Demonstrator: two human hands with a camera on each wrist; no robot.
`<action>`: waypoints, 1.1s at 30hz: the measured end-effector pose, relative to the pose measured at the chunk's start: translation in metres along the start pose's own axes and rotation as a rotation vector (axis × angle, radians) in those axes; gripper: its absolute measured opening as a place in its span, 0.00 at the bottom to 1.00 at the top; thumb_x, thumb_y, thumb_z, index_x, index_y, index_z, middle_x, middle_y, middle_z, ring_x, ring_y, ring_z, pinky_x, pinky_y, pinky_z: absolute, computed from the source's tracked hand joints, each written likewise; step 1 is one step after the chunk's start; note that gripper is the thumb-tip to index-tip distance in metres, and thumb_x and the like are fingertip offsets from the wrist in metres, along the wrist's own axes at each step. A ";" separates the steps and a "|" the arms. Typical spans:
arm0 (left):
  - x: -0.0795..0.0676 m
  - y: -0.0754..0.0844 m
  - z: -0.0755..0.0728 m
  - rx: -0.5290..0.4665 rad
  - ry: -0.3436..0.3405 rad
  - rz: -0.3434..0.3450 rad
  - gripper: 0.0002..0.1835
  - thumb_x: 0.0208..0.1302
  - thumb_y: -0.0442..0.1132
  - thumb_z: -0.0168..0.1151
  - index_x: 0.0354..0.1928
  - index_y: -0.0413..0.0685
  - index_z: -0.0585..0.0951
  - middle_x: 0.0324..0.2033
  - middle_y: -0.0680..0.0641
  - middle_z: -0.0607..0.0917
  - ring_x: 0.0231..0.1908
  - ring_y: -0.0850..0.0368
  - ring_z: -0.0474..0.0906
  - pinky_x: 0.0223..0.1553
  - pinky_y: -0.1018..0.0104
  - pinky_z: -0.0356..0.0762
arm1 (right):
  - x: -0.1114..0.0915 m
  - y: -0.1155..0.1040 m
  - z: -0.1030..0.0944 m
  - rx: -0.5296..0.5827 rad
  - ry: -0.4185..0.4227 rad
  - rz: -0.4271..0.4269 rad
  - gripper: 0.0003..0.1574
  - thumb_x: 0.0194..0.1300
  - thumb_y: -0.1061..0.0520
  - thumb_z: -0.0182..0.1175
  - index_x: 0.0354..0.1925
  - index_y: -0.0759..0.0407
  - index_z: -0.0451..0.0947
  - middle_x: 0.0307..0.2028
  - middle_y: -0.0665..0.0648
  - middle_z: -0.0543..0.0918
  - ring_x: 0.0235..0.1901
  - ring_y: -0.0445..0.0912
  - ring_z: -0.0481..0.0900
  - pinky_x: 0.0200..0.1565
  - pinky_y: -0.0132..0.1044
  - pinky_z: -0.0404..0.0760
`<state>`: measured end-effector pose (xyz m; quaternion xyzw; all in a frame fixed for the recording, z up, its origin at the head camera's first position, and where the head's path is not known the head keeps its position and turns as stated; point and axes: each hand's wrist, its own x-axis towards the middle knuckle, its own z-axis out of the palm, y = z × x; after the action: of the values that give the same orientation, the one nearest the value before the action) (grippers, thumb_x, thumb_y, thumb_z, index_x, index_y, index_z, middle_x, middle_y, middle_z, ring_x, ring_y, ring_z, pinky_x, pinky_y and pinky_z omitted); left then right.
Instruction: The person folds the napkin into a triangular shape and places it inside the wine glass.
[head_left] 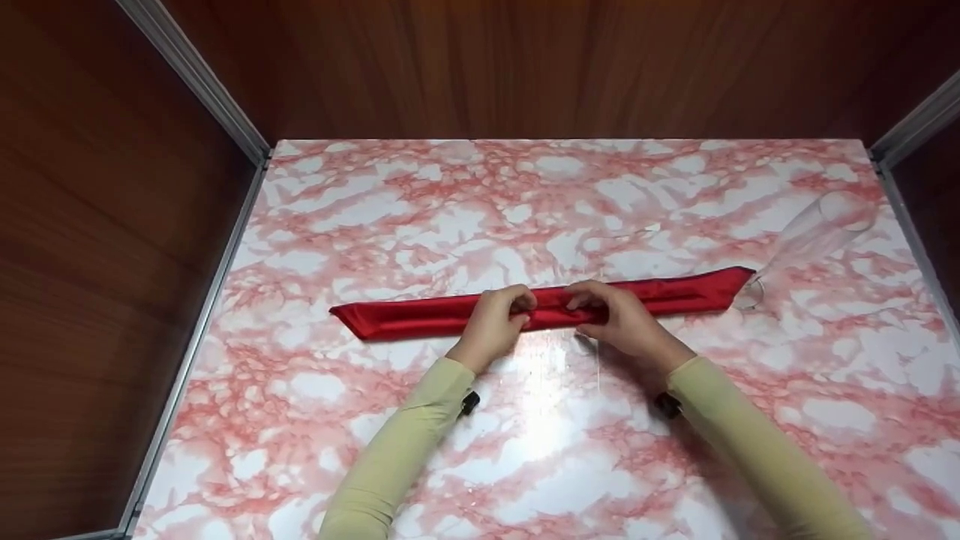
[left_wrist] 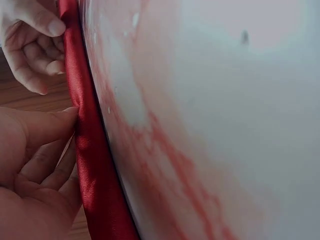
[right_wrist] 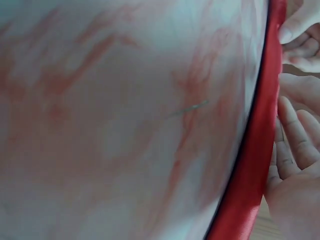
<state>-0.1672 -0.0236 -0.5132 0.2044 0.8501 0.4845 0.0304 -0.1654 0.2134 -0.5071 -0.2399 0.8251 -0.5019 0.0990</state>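
A shiny red cloth [head_left: 420, 316], folded into a long narrow strip with a thin dark edge, lies across the table. My left hand [head_left: 495, 322] holds it just left of its middle, with thumb and fingers bent at the strip. A short way to the right, my right hand [head_left: 626, 322] holds the same strip, its index finger and thumb curved over the cloth's near side. In the left wrist view, the left thumb [left_wrist: 62, 117] meets the cloth's edge. The right wrist view has the right fingers [right_wrist: 295, 135] against the cloth; some fingertips are hidden.
A clear stemmed glass [head_left: 810, 232] stands at the cloth's right end, its foot [head_left: 748, 295] close to the cloth's tip. Red and white marbled tabletop [head_left: 450, 202] surrounds the strip. Brown wooden panels [head_left: 480, 67] border the table at the back and sides.
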 end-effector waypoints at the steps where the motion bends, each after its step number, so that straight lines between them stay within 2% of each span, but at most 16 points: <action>1: 0.000 0.000 0.000 0.008 0.006 0.006 0.11 0.55 0.19 0.62 0.37 0.38 0.81 0.34 0.46 0.85 0.40 0.59 0.80 0.43 0.70 0.76 | 0.000 0.001 0.000 -0.002 -0.002 0.005 0.33 0.55 0.71 0.67 0.59 0.61 0.72 0.43 0.57 0.82 0.49 0.49 0.77 0.51 0.48 0.74; 5: -0.002 0.002 -0.002 0.079 0.025 0.053 0.12 0.53 0.22 0.64 0.39 0.39 0.82 0.37 0.48 0.84 0.42 0.59 0.79 0.46 0.69 0.74 | 0.002 0.002 0.001 -0.014 -0.009 0.011 0.34 0.54 0.72 0.67 0.59 0.62 0.72 0.44 0.58 0.82 0.49 0.49 0.77 0.51 0.47 0.75; 8: -0.004 0.004 -0.003 0.107 -0.007 0.083 0.13 0.52 0.24 0.66 0.41 0.40 0.82 0.38 0.49 0.85 0.43 0.60 0.78 0.48 0.70 0.73 | 0.004 0.001 0.000 -0.027 -0.016 0.014 0.34 0.53 0.72 0.67 0.59 0.62 0.72 0.44 0.57 0.82 0.49 0.49 0.77 0.51 0.47 0.75; 12: -0.006 0.003 -0.002 0.117 -0.062 0.082 0.15 0.51 0.23 0.65 0.43 0.42 0.82 0.40 0.49 0.85 0.45 0.62 0.78 0.49 0.71 0.73 | 0.005 0.001 -0.001 -0.048 -0.026 0.021 0.34 0.54 0.72 0.67 0.59 0.61 0.72 0.44 0.56 0.82 0.49 0.49 0.77 0.50 0.46 0.76; 16: -0.006 0.002 -0.002 0.178 -0.072 0.076 0.17 0.52 0.21 0.62 0.43 0.44 0.82 0.41 0.51 0.84 0.46 0.61 0.78 0.49 0.70 0.73 | 0.007 0.001 -0.001 -0.072 -0.032 0.013 0.33 0.55 0.73 0.65 0.59 0.62 0.72 0.43 0.57 0.81 0.48 0.50 0.77 0.49 0.46 0.76; 24: -0.002 0.005 -0.003 0.271 -0.090 0.118 0.17 0.51 0.20 0.61 0.41 0.44 0.82 0.39 0.51 0.84 0.44 0.59 0.79 0.48 0.69 0.74 | 0.010 0.001 0.000 -0.152 -0.027 -0.022 0.32 0.55 0.73 0.63 0.58 0.60 0.73 0.43 0.55 0.81 0.46 0.47 0.77 0.48 0.46 0.75; 28: -0.001 0.007 -0.005 0.248 -0.110 0.108 0.17 0.52 0.20 0.60 0.42 0.43 0.81 0.39 0.49 0.84 0.44 0.59 0.79 0.47 0.69 0.74 | 0.011 0.001 0.000 -0.171 -0.023 -0.037 0.30 0.56 0.73 0.60 0.57 0.60 0.74 0.41 0.54 0.81 0.44 0.46 0.77 0.46 0.45 0.75; 33: -0.003 0.011 -0.011 0.175 -0.188 0.045 0.18 0.56 0.22 0.58 0.49 0.43 0.77 0.39 0.50 0.84 0.43 0.60 0.78 0.48 0.67 0.72 | 0.011 -0.003 -0.002 -0.128 -0.068 0.012 0.24 0.58 0.72 0.60 0.53 0.61 0.77 0.38 0.53 0.82 0.40 0.45 0.78 0.44 0.43 0.76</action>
<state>-0.1638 -0.0286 -0.4987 0.2700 0.8777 0.3875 0.0811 -0.1745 0.2088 -0.5026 -0.2575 0.8532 -0.4389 0.1145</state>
